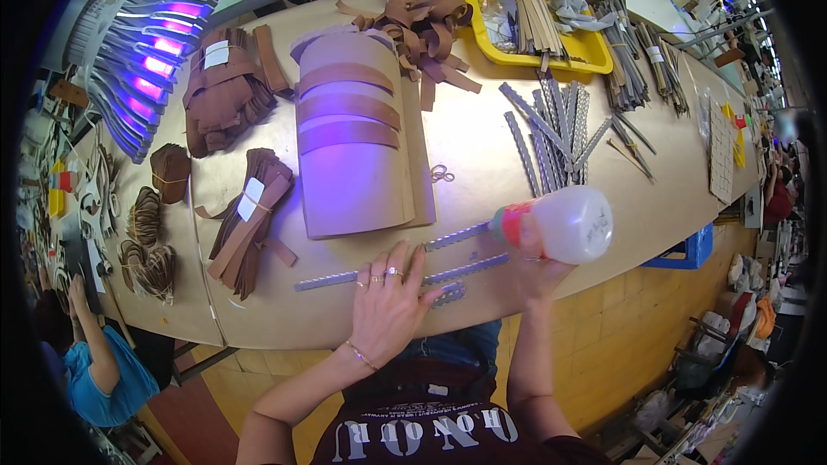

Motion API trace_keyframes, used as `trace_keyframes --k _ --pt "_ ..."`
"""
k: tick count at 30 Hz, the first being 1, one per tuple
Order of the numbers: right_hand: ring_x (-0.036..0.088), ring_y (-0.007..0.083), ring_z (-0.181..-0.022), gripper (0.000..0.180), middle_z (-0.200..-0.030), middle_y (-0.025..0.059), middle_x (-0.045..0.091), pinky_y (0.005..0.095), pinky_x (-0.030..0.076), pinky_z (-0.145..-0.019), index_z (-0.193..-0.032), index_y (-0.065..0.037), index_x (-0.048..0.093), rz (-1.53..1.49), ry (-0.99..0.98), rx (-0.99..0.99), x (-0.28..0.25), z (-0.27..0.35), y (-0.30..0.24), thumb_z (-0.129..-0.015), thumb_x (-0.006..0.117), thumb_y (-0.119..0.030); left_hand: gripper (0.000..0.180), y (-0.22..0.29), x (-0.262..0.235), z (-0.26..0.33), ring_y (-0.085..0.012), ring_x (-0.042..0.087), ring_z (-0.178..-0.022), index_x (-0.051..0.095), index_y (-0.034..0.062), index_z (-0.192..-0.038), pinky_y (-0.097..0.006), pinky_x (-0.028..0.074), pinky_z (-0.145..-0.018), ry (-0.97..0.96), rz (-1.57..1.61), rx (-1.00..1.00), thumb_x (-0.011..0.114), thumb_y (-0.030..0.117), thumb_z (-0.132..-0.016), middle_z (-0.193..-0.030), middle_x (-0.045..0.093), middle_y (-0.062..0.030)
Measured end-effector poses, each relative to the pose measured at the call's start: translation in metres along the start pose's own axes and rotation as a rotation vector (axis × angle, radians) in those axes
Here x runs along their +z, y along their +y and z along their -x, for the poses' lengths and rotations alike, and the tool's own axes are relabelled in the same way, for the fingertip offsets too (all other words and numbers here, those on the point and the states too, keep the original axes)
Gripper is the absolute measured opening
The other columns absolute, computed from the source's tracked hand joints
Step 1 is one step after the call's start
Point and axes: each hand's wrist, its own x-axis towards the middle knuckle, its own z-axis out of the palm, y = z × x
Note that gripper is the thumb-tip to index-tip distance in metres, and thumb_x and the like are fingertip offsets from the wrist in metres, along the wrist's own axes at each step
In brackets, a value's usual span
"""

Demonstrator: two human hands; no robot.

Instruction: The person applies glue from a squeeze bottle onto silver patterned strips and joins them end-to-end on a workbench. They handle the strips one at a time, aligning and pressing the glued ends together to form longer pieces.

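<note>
My left hand (389,297) lies flat with fingers spread on thin grey scalloped strips (457,271) laid along the near edge of the beige table (482,146). My right hand (538,269) holds a white squeeze bottle (564,224) on its side, its red and green nozzle pointing left at the upper grey strip (457,235). The fingers of that hand are mostly hidden under the bottle.
A curved tan board with brown bands (353,133) lies just beyond the strips. More grey strips (551,133) fan out at the right. Brown strap bundles (245,224) lie at the left, a yellow tray (586,52) at the back. Another person in blue (90,370) sits lower left.
</note>
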Motion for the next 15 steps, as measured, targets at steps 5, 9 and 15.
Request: trace_keyframes --k 5,9,15 --pt "0.068 0.0193 -0.081 0.032 -0.087 0.0065 0.071 0.0347 0.051 -0.080 -0.096 -0.005 0.070 -0.002 -0.222 -0.023 0.012 0.026 -0.006 -0.074 0.085 -0.023 0.057 -0.001 -0.002 -0.002 -0.0362 0.048 -0.117 0.057 0.0005 -0.130 -0.047 0.037 -0.098 -0.024 -0.002 0.003 0.069 0.035 -0.086 -0.131 0.050 -0.0191" --pt "0.064 0.0226 -0.095 0.072 -0.104 0.0122 0.063 0.0356 0.051 -0.083 -0.118 0.001 0.057 -0.033 -0.259 0.030 0.028 0.059 0.010 -0.063 0.092 -0.030 0.055 0.000 -0.002 -0.003 -0.0360 0.047 -0.117 0.059 0.0005 -0.127 -0.047 0.037 -0.098 -0.024 0.017 -0.015 0.070 0.034 -0.085 -0.132 0.049 -0.0186" --pt "0.064 0.0233 -0.097 0.076 -0.105 0.0123 0.063 0.0375 0.051 -0.084 -0.120 0.001 0.055 -0.091 -0.303 0.005 0.027 0.066 0.013 -0.062 0.092 -0.031 0.051 -0.001 -0.004 -0.004 -0.0351 0.048 -0.117 0.061 0.0008 -0.122 -0.046 0.037 -0.098 -0.070 -0.020 0.000 0.070 0.034 -0.084 -0.131 0.049 -0.0173"
